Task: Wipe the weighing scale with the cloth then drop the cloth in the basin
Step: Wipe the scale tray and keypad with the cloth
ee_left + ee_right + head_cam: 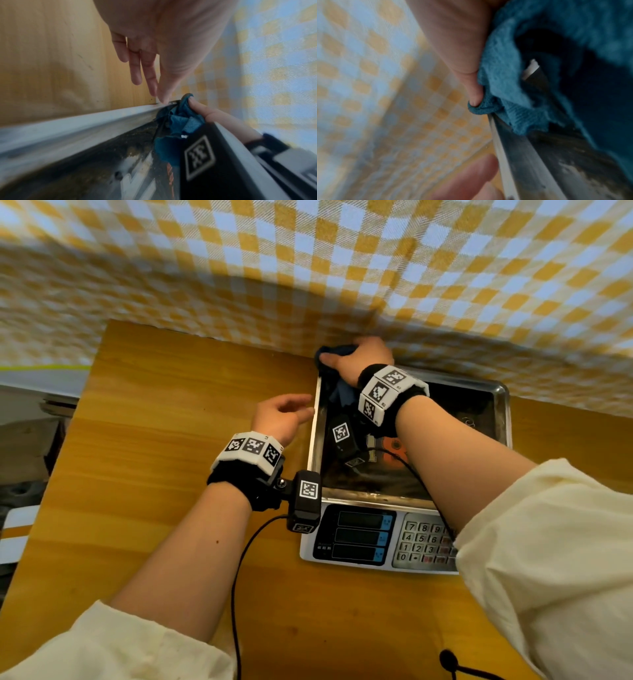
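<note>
The blue cloth (334, 354) is being gripped in the right hand (363, 357), bunched at the far left corner of the steel pan (493, 395) of the weighing scale (363, 542), which is standing on the wooden desk (154, 405). The left hand (281, 416) is being held with relaxed fingers (150, 75) touching the pan's left rim, nothing being grasped. The basin is not being shown in any view. Trouble is judged likely in three ways: the loose pan being shifted or tipped by hard rubbing at one corner, grime on the pan floor being missed, and the wrist cable (239, 577) being snagged.
</note>
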